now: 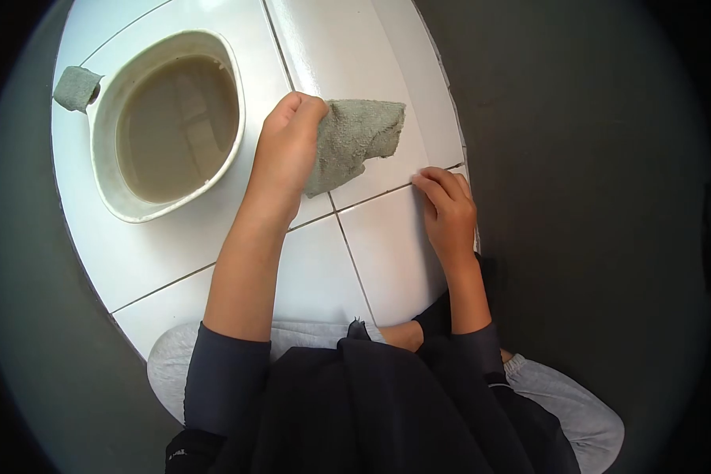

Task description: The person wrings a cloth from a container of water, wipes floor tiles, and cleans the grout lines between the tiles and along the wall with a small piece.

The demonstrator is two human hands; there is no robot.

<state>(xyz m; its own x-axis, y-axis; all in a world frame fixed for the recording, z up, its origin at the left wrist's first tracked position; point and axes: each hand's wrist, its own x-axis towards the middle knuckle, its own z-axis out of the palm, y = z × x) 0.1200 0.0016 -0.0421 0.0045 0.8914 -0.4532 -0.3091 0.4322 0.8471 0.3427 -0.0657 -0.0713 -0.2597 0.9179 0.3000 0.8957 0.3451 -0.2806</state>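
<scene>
Grasped along one edge by the left hand point(287, 142), the ragged grey-green cloth point(357, 138) could bunch if dragged; I cannot tell whether the right hand point(452, 215) grasps anything.

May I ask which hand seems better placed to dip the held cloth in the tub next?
Probably the left hand: it holds the cloth and is nearer the tub, while the right hand is farther off.
</scene>
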